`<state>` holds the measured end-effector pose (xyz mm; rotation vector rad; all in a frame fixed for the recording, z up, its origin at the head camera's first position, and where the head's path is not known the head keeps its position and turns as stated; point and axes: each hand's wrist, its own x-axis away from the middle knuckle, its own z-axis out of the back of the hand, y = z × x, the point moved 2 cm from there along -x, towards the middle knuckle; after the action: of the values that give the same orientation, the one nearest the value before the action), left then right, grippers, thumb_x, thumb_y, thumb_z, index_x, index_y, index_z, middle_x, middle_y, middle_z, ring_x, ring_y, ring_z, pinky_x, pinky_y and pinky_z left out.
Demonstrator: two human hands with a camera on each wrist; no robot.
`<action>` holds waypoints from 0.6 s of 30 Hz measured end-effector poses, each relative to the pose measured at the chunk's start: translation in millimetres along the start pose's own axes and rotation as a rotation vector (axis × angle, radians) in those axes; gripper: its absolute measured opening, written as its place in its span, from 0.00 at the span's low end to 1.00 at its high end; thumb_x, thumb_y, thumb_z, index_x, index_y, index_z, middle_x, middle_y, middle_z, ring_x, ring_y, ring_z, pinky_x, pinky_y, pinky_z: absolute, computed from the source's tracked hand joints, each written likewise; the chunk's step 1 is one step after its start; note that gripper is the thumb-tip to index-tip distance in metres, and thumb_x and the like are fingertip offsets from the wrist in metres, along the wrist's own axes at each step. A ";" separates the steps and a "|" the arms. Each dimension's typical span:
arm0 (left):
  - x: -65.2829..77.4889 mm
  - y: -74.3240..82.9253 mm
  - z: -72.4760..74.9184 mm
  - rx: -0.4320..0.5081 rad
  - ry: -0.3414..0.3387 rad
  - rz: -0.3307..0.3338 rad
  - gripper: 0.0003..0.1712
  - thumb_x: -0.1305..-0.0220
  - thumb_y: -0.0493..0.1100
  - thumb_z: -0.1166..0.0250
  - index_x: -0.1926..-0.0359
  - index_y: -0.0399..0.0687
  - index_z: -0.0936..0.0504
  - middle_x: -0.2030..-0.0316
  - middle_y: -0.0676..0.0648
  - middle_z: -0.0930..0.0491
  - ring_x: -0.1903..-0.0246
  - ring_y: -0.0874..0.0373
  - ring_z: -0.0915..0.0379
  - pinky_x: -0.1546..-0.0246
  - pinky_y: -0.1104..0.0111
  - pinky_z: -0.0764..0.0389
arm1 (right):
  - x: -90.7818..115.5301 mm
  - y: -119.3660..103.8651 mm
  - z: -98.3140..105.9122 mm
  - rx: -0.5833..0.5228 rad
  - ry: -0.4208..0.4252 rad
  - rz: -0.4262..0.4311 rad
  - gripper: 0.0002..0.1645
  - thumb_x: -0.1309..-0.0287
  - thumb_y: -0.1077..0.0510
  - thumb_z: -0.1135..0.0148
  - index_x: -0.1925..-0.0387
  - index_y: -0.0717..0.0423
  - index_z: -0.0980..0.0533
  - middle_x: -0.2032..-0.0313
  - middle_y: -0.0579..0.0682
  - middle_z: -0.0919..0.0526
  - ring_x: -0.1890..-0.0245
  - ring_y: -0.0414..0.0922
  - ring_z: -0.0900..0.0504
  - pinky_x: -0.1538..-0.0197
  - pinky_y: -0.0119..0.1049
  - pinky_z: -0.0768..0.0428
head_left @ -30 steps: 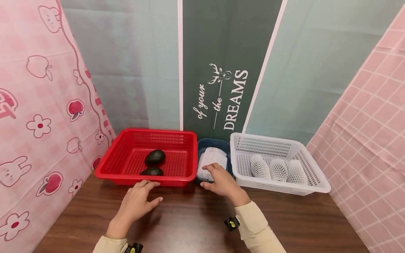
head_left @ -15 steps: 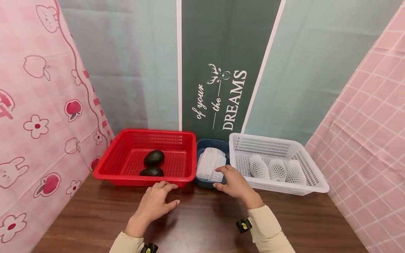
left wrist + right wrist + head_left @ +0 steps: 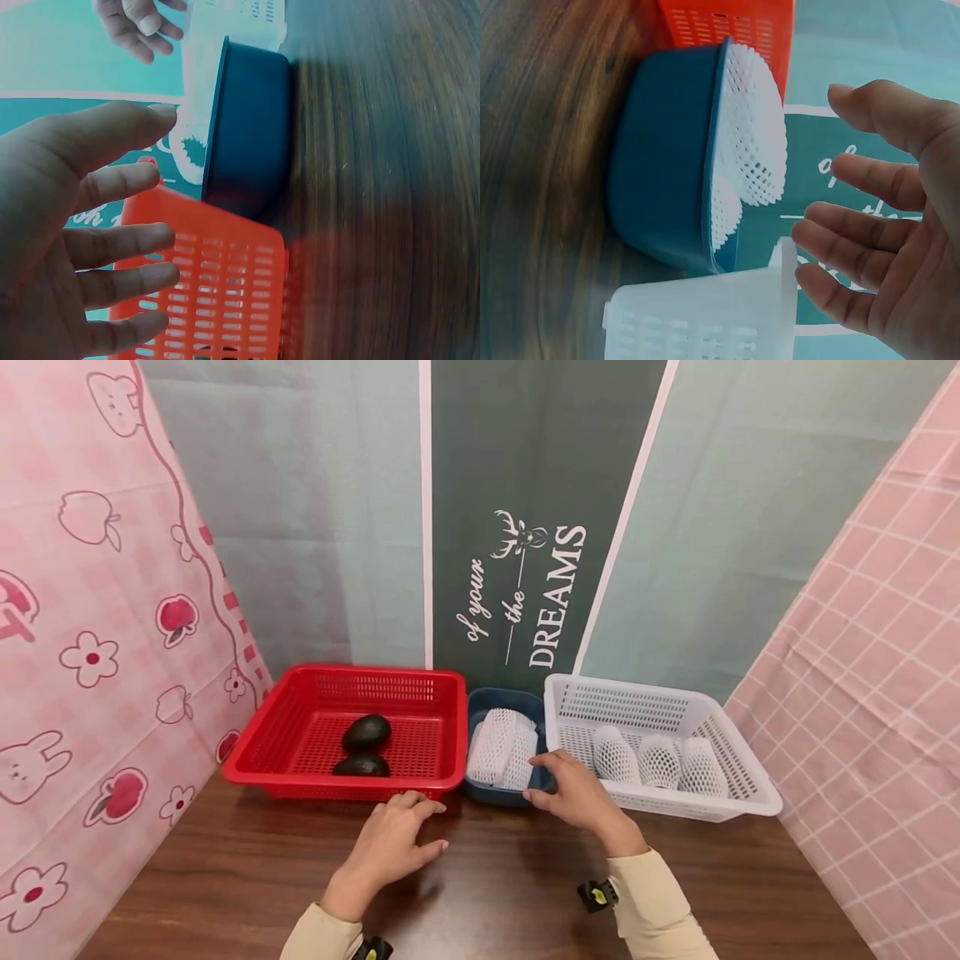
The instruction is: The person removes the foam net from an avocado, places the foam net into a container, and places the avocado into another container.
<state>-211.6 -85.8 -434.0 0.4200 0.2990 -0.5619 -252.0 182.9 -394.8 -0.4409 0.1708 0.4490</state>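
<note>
My left hand (image 3: 392, 843) hovers in front of the red basket (image 3: 270, 789), its fingers spread and holding nothing. Inside that basket lie two dark avocados, one farther back (image 3: 367, 733) and one nearer the front (image 3: 362, 766). A small blue bin (image 3: 504, 797) holds white foam net sleeves (image 3: 501, 747). At the bin's front right corner is my right hand (image 3: 579, 793); in the right wrist view its palm (image 3: 922, 247) faces the bin with fingers loosely bent and nothing in them. The white basket (image 3: 675, 806) contains three net-covered pieces (image 3: 660, 762), their contents hidden.
The three containers stand side by side along the back of the brown wooden table (image 3: 480, 893). Fabric with printed lettering (image 3: 558, 597) hangs directly behind them. Pink patterned cloth (image 3: 97, 660) borders the left, and pink checked cloth (image 3: 877, 668) borders the right.
Both hands have shifted to the right. The right hand has withdrawn from over the foam net sleeves to the bin's right side, and the sleeves stay in the bin.
</note>
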 end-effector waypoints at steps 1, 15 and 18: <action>-0.6 1.2 -0.8 -0.001 -0.003 -0.005 0.23 0.56 0.52 0.27 0.58 0.49 0.18 0.63 0.50 0.25 0.63 0.52 0.29 0.66 0.57 0.29 | 0.4 1.1 1.3 0.003 0.005 0.001 0.27 0.53 0.52 0.30 0.52 0.61 0.24 0.56 0.56 0.23 0.63 0.49 0.26 0.58 0.45 0.26; -14.9 16.8 -12.7 0.004 -0.011 -0.087 0.21 0.53 0.52 0.29 0.58 0.50 0.18 0.62 0.50 0.25 0.62 0.54 0.29 0.65 0.59 0.28 | 0.3 28.4 13.5 -0.027 0.043 -0.036 0.24 0.51 0.56 0.32 0.54 0.64 0.24 0.57 0.59 0.23 0.59 0.54 0.24 0.56 0.50 0.27; -17.7 19.6 -15.7 0.022 -0.018 -0.103 0.20 0.52 0.52 0.29 0.57 0.50 0.18 0.61 0.50 0.24 0.60 0.54 0.29 0.63 0.59 0.27 | 0.4 35.7 14.6 -0.048 0.057 -0.037 0.22 0.50 0.58 0.33 0.54 0.64 0.24 0.56 0.61 0.23 0.59 0.56 0.24 0.56 0.51 0.26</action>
<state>-217.2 -55.7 -435.1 0.4219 0.2984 -0.6702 -267.0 218.4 -395.1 -0.5037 0.2072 0.4055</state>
